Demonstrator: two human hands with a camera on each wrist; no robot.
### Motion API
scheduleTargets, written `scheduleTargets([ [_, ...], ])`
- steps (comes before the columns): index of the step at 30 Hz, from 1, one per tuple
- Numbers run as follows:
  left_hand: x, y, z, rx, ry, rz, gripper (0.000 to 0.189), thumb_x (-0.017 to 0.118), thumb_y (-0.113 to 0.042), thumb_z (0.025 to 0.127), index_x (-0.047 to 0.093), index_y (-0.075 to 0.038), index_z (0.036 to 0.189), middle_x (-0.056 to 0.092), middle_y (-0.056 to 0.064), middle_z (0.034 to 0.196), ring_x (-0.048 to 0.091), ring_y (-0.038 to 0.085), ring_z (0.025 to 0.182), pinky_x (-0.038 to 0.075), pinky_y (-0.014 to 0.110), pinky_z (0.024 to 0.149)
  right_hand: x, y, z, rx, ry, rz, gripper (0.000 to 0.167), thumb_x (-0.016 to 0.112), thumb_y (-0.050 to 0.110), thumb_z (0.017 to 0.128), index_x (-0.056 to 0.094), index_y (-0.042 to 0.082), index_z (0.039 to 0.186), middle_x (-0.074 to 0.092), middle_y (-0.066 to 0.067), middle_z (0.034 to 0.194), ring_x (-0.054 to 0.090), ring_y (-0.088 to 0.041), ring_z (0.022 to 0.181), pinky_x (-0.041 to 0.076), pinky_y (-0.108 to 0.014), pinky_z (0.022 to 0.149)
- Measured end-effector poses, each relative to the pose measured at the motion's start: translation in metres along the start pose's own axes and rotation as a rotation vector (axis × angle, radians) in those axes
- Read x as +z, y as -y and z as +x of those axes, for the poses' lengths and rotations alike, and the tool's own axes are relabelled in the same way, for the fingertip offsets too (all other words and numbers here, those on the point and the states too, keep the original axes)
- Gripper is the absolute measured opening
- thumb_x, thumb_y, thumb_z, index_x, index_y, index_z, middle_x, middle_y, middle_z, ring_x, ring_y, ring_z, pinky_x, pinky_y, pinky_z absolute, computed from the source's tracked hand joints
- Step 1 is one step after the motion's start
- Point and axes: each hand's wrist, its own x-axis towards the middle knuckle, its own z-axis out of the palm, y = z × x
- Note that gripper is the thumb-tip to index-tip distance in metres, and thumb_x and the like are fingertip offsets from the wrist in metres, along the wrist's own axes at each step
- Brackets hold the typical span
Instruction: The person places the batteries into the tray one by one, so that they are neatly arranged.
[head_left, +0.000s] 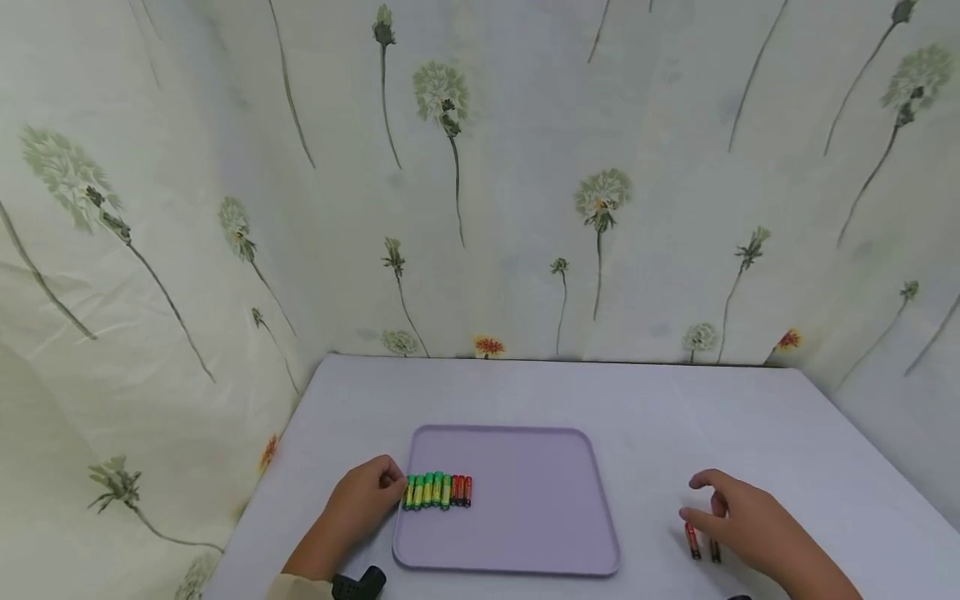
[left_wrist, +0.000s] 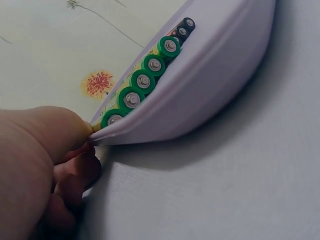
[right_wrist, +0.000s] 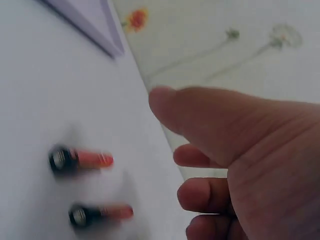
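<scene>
On the lilac tray (head_left: 536,508) a row of several green-and-yellow batteries (head_left: 427,492) lies side by side, followed on the right by several thinner red-and-black batteries (head_left: 462,492). My left hand (head_left: 362,500) pinches the tray's left rim, thumb on top by the end green battery and fingers curled below, as the left wrist view shows. Two loose red-and-black batteries (right_wrist: 92,159) lie on the table right of the tray. My right hand (head_left: 750,521) hovers by them, thumb and forefinger spread apart, nothing held; in the head view it partly covers one battery.
The white-covered table (head_left: 660,417) runs back to a wall hung with dandelion-print cloth (head_left: 517,208). More of this cloth hangs at the left and right sides. A black device (head_left: 358,583) sits by the left wrist.
</scene>
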Motion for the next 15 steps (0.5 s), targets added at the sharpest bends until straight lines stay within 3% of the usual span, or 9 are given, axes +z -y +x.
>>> scheduleTargets([
  [5, -0.001, -0.002, 0.001, -0.003, 0.005, -0.018, 0.012, 0.070, -0.031, 0.099, 0.065, -0.022, 0.093, 0.063, -0.008, 0.083, 0.055, 0.012, 0.078, 0.045, 0.035, 0.072, -0.003, -0.025, -0.006, 0.055, 0.041, 0.011, 0.072, 0.077, 0.060, 0.087, 0.058, 0.010, 0.135, 0.053, 0.000, 0.080, 0.045, -0.013, 0.064, 0.036, -0.029, 0.057],
  [8, 0.000, -0.001, 0.001, -0.005, 0.012, -0.022, 0.012, 0.070, -0.032, 0.099, 0.065, -0.022, 0.093, 0.064, -0.008, 0.084, 0.056, 0.012, 0.078, 0.045, 0.035, 0.073, 0.001, -0.038, -0.011, 0.030, 0.072, 0.027, 0.072, 0.080, 0.054, 0.087, 0.055, 0.010, 0.139, 0.055, 0.001, 0.085, 0.048, -0.009, 0.068, 0.037, -0.027, 0.061],
  [15, -0.001, 0.000, 0.001, -0.003, 0.012, -0.006, 0.012, 0.070, -0.031, 0.099, 0.065, -0.022, 0.092, 0.064, -0.009, 0.083, 0.056, 0.011, 0.078, 0.045, 0.035, 0.073, 0.014, -0.046, -0.011, 0.050, 0.142, 0.092, 0.078, 0.086, 0.045, 0.082, 0.053, 0.011, 0.145, 0.052, 0.000, 0.091, 0.048, -0.009, 0.076, 0.039, -0.030, 0.067],
])
